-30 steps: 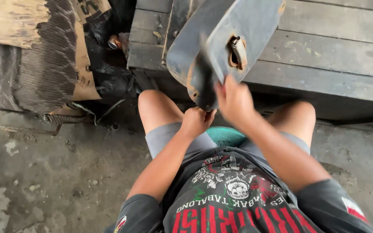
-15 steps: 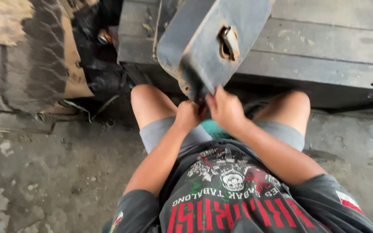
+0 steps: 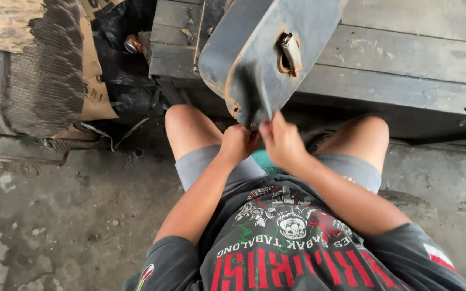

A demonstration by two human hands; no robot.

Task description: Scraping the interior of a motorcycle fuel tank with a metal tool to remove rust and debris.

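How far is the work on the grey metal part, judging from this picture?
Done: nothing clearly finished; the grey metal part shows orange rust along its edge and around its hole. In hand: the left hand and the right hand are closed at its lower tip, holding it up against the wooden bench. What they do there is hidden. Left: the rust, and the bolt in the hole.

Lighting: soft, even daylight, moderately bright, no glare or blown highlights; deep shadow pools under the wooden platform (image 3: pixel 405 59) edge and in the dark gap at upper left. The grey metal panel (image 3: pixel 276 48) shows a motion-smeared dark streak near its lower tip, and both hands are slightly soft. Concrete floor (image 3: pixel 44 215) is sharp; mild wide-angle stretch at the frame edges.
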